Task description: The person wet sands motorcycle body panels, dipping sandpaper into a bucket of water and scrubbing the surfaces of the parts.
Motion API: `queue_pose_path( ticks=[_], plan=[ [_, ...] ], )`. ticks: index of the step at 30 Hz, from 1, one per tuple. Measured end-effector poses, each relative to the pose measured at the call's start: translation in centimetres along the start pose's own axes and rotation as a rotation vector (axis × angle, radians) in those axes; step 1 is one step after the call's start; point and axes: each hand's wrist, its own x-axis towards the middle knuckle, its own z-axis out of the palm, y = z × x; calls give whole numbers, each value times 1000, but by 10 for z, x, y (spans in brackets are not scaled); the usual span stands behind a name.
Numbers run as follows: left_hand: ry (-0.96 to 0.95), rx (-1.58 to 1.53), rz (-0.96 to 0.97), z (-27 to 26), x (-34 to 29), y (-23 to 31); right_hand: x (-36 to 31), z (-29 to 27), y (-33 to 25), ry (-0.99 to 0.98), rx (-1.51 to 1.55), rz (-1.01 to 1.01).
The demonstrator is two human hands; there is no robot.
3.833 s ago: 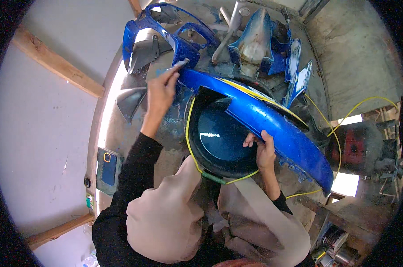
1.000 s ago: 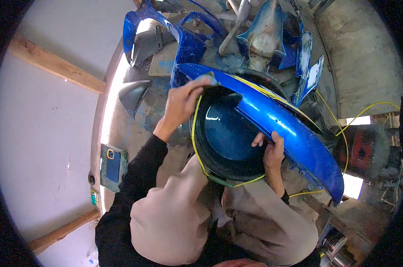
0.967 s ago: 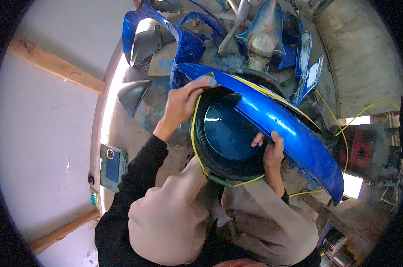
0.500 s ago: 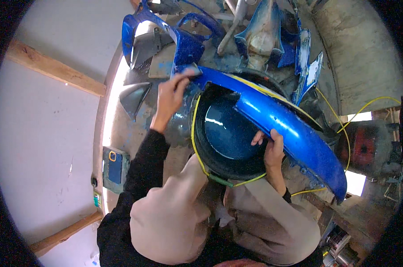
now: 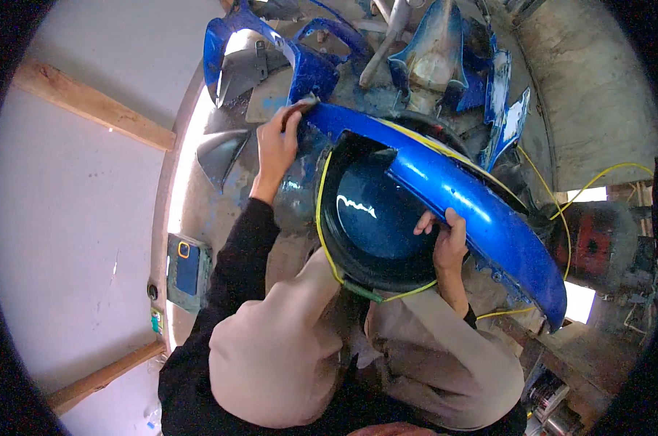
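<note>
A long, curved blue plastic fairing panel [image 5: 481, 219] with a notch and a yellow-edged far side slants across a round black basin of water [image 5: 327, 236]. My right hand [image 5: 449, 243] grips its near edge, thumb on top and fingers underneath. At the panel's narrow left end, my left hand [image 5: 276, 154] pinches a thin brown-and-grey folded sheet, which looks like sandpaper [image 5: 300, 106], against the tip. The basin sits between my knees, its rim edged in yellow and green.
More blue fairing parts [image 5: 311, 73] lie beyond the panel, with a blue-edged cowl [image 5: 432, 62] farther right. A dark plastic piece [image 5: 220, 156] and a phone [image 5: 188, 267] are on the left. A yellow hose [image 5: 567, 243] curves along the right, near a red-and-black machine [image 5: 598, 240].
My left hand, blurred over the panel's left end before, has shifted slightly left and now sits at the tip with the sheet. My right hand keeps its hold.
</note>
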Motion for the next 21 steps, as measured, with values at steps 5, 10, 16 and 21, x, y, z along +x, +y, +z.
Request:
queue_pose_path(
  ticks=[5, 10, 16, 21],
  plan=[
    [-108, -128, 178, 13, -12, 19, -1, -1, -1, 18, -20, 23],
    [50, -28, -40, -6, 7, 3, 0, 0, 5, -11, 9, -10],
    [-57, -9, 43, -8, 8, 3, -2, -1, 0, -16, 3, 35],
    [-142, -136, 242, 5, -10, 24, -5, -6, -2, -3, -43, 12]
  ],
)
